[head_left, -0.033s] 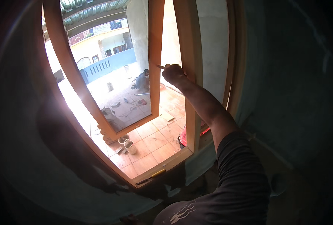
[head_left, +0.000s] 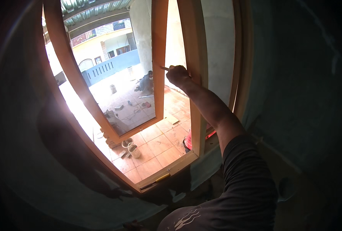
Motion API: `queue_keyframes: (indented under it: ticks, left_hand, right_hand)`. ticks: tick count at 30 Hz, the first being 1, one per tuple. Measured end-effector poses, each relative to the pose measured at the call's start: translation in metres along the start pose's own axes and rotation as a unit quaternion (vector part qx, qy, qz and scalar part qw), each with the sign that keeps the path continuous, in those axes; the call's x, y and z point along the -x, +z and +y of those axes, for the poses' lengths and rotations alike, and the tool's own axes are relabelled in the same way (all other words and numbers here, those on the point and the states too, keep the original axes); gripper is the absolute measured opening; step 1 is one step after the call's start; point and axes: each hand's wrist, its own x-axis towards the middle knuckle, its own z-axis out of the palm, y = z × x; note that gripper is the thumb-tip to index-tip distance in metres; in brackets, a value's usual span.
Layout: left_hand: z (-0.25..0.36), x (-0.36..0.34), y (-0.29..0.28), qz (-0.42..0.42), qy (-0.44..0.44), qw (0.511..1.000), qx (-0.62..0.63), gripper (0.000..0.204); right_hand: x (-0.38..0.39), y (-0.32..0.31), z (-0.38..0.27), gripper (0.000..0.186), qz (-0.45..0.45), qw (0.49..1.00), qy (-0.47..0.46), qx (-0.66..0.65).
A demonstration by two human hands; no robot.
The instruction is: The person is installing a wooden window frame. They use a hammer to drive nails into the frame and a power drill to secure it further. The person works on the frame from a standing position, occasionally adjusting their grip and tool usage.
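Gripping pencil (head_left: 164,68) — right hand (head_left: 177,74)

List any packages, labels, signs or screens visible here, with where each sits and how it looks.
Sign: a small dark rectangular panel high on the far building's wall, seen through the open window; too small to make out further.
No packages, labels or screens can be made out anywhere else.

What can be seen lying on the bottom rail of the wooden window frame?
On the bottom rail of the window frame lies a slim tool with a yellow handle. Its dark tip is hard to make out. The rail's right end is covered by the person's dark sleeve.
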Motion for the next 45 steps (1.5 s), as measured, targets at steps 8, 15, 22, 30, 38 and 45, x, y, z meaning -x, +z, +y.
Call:
queue_keyframes:
  ticks: [8,15,22,30,38,45]
  left_hand:
    - [-0.013,0.000,0.010,-0.023,-0.012,1.000,-0.007,0.039]
    - [-0.026,0.007,0.023,-0.055,-0.031,0.998,-0.002,0.042]
    - [-0.041,0.029,0.020,-0.057,-0.023,0.998,-0.019,0.044]
    - [-0.047,0.039,0.018,-0.074,0.132,0.974,-0.168,0.047]
    - [-0.024,0.050,0.034,0.017,0.010,0.999,-0.029,0.068]
    - [-0.020,0.051,0.006,-0.027,0.079,0.990,-0.113,0.039]
  right_hand:
    - [-0.003,0.023,-0.003,0.022,0.036,0.998,-0.044,-0.007]
    - [-0.009,0.037,-0.008,0.023,0.017,0.999,0.002,-0.040]
    - [-0.003,0.021,-0.010,0.024,-0.002,0.999,-0.014,-0.037]
    - [-0.012,0.034,0.004,0.019,0.053,0.998,0.002,-0.031]
    - [0.003,0.032,0.008,0.025,0.103,0.993,0.022,-0.047]
    - [0.111,-0.013,-0.089,0.022,0.338,0.889,-0.111,-0.288]
